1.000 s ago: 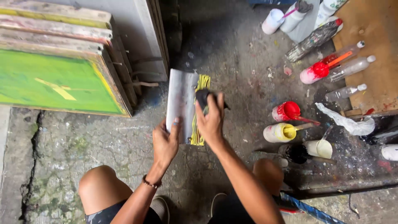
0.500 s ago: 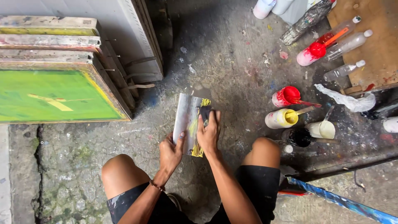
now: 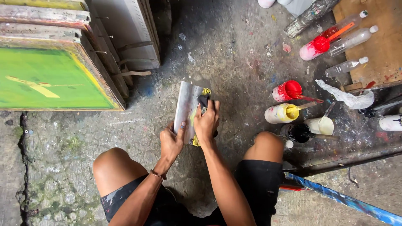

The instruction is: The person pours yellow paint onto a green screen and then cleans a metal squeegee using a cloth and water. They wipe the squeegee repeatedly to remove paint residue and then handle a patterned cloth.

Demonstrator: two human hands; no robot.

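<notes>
Change since earlier: the view sits nearer to the knees, and the right hand (image 3: pixel 206 122) has slid down the grey panel from its top end toward the middle; the left hand (image 3: pixel 171 141) keeps its grip at the near end.
Grey panel (image 3: pixel 184 106): a narrow metal-looking slab smeared with yellow paint along its right edge, lying on the concrete floor (image 3: pixel 226 54) between the person's bare knees.
Left hand: curled around the panel's near left corner, thumb up along its face, holding it steady.
Right hand: fingers pressed together over a dark cloth (image 3: pixel 204 100), pushing it flat onto the panel's yellow edge.
Right of the panel: a red paint pot (image 3: pixel 287 90), a yellow paint pot (image 3: pixel 281 113) with a stick in it, a cream pot (image 3: pixel 320 125) and a black pot (image 3: pixel 298 132), all close together.
Further right of the panel: a crumpled white rag (image 3: pixel 347 97) and clear plastic bottles (image 3: pixel 346 67) on a wooden board (image 3: pixel 383 46).
Left of the panel: stacked framed screens, the top one green (image 3: pixel 46 79), leaning near a wall.
</notes>
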